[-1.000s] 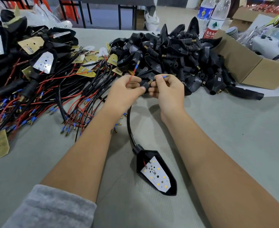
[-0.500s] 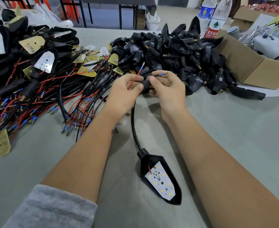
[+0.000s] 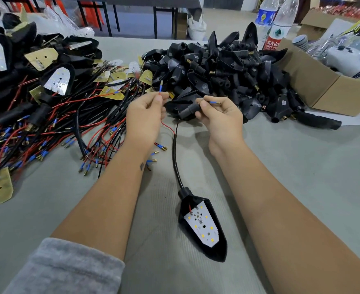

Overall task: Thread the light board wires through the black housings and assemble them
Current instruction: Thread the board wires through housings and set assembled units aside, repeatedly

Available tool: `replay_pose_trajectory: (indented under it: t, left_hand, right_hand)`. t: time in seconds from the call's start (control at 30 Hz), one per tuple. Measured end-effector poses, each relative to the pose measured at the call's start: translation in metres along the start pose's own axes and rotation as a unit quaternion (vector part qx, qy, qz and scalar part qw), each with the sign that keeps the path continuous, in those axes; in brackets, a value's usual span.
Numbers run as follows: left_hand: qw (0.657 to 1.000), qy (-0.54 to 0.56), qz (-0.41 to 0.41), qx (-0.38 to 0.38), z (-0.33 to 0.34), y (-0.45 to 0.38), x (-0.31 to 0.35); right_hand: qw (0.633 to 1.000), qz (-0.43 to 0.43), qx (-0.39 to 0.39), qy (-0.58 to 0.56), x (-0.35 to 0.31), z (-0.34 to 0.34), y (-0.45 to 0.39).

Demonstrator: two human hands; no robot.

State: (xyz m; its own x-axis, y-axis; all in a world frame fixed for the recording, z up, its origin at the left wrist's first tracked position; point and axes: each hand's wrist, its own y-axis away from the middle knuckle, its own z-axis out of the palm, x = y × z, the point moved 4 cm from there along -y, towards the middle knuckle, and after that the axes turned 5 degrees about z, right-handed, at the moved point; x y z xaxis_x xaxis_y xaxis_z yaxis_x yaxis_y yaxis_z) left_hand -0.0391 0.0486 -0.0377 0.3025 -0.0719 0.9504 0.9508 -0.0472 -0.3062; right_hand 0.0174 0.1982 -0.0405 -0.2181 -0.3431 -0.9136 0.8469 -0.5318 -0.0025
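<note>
1. Two bare forearms come up from the lower edge of the frame; a grey sleeve point(image 3: 64, 266) covers the left one at the lower left.
2. Between the forearms, at lower centre, one black housing point(image 3: 214, 249) lies on the grey table point(image 3: 302, 177) with its white light board point(image 3: 202, 227) facing up inside it.
3. A black cable point(image 3: 175, 160) leaves the narrow top end of this housing and runs up the frame toward the hands.
4. Near the hands the cable splits, and a thin red wire point(image 3: 168, 126) bends off to the left.
5. The left hand point(image 3: 146, 117), at the centre of the frame, pinches the red wire between thumb and fingers; the wire's blue tip point(image 3: 160, 87) stands upright above the fingers.
6. The right hand point(image 3: 221, 115), just right of centre, has its fingers curled around a small black sleeve point(image 3: 188, 111), and it pinches a second wire end with a blue tip point(image 3: 213, 102) that points to the right.
7. The two hands are apart, not touching.
8. On the left side of the frame lies a big tangle of red and black wires point(image 3: 68, 124) with more light boards and housings in it.
9. Behind the hands, at upper centre, a heap of black housings point(image 3: 227, 68) is piled on the table.
10. At the right a cardboard box point(image 3: 323, 88) stands beside the heap.
11. At the upper right two plastic bottles point(image 3: 278, 20) stand behind the heap.
</note>
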Motion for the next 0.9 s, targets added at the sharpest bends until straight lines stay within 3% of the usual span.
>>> replay_pose_trajectory:
  t: [0.2, 0.43, 0.9]
  left_hand:
    - [0.995, -0.068, 0.016, -0.077, 0.008, 0.006, 0.002]
    - [0.991, -0.125, 0.022, -0.045, 0.007, 0.008, 0.008]
    - [0.985, -0.159, 0.048, -0.034, 0.006, 0.009, 0.01]
  right_hand:
    - [0.996, 0.02, 0.013, -0.081, 0.0, -0.003, -0.004]
    - [0.984, 0.057, 0.028, -0.165, 0.001, -0.005, -0.008]
    - [0.989, 0.057, -0.012, -0.137, 0.002, -0.004, -0.011]
